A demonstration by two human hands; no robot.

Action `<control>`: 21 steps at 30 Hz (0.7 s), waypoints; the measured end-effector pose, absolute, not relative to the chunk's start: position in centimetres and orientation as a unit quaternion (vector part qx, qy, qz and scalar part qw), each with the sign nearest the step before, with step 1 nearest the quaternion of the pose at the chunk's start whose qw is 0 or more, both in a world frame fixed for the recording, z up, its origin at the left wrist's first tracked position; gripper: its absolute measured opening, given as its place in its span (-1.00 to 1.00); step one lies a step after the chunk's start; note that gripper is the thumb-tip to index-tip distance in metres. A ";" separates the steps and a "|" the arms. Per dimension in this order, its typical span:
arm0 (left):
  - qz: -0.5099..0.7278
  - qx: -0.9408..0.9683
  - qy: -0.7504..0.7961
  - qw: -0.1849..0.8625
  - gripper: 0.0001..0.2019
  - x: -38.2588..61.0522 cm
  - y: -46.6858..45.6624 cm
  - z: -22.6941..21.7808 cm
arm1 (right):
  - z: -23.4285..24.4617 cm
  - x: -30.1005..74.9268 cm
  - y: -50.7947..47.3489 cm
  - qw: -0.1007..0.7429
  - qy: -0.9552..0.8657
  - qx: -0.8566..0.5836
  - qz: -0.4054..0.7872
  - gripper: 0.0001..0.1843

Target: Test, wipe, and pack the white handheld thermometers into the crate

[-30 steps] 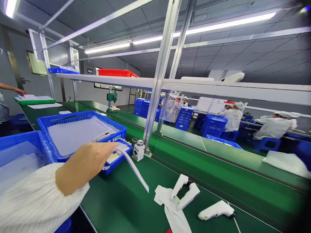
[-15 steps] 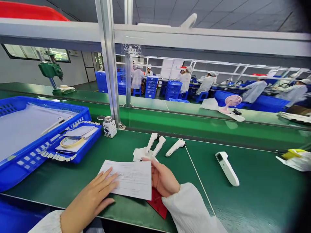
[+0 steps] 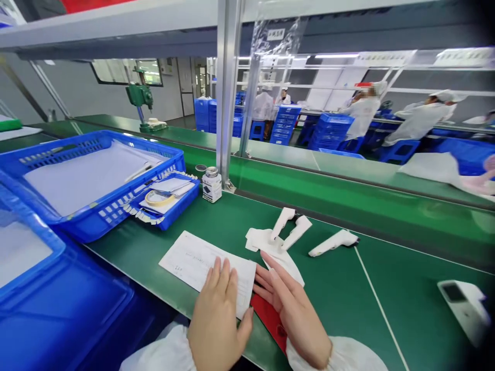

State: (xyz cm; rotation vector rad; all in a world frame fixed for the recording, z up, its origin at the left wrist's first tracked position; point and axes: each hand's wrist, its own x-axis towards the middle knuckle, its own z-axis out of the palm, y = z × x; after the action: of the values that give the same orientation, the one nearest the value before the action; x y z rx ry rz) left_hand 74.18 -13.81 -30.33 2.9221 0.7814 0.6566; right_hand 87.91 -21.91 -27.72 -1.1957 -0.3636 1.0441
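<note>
A printed sheet of white paper [image 3: 180,260] lies at a slant near the front edge of the green bench. My left hand [image 3: 216,314] rests flat on its right part, fingers stretched out. At the sheet's right edge is my right hand [image 3: 296,306], turned on its side with straight fingers touching or just beside the paper. Partly under my right hand lies a flat red piece [image 3: 268,314]. Just beyond are a white cloth-like piece [image 3: 257,238] and two white handheld casings [image 3: 284,221]. Another white casing [image 3: 334,242] lies to their right.
On the left stand a large blue crate [image 3: 88,221] and a small blue tray [image 3: 170,219] with papers and a tape roll [image 3: 159,200]. A small bottle [image 3: 212,186] stands by the metal post [image 3: 227,103]. A white device with a screen [image 3: 462,306] lies right. Co-workers sit beyond.
My view has swung left, bringing more blue crates in. My left hand has shifted right across the paper, nearer my right hand, whose fingers have straightened. The paper is now more slanted.
</note>
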 end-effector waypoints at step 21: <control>0.208 0.794 0.253 0.512 -0.79 73.2 -13.1 -24.4 | -29.6 88.9 -31.5 0.200 -0.496 -0.831 -0.156 -0.37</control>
State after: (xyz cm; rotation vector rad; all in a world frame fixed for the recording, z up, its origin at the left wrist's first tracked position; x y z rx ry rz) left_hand 73.20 -13.08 -24.37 1.9101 0.6085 0.5005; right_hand 88.94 -31.51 -29.61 -2.3228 -1.3854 -0.4361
